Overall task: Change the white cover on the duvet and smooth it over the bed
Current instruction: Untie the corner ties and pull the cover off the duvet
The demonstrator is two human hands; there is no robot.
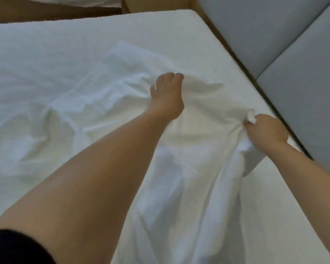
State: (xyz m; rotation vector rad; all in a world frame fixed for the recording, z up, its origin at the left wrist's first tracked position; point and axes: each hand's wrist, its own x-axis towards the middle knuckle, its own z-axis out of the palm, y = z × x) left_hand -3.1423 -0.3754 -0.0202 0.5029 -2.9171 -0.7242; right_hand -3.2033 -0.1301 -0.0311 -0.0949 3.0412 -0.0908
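A white duvet cover (95,103) lies rumpled across the bed, bunched toward the lower right. My left hand (166,96) reaches far out over it with straight fingers, palm down on the cloth near the bed's middle. My right hand (265,130) grips a bunched corner of the cover near the bed's right edge, and a small tuft of cloth sticks out above its fingers. From that corner the cover hangs in folds toward me. I cannot tell the duvet apart from the cover.
The white mattress (160,29) shows bare at the far side and along the right edge. A grey padded headboard (274,35) runs along the right. A wooden bedside unit (156,4) and brown floor (46,14) lie beyond the bed's far edge.
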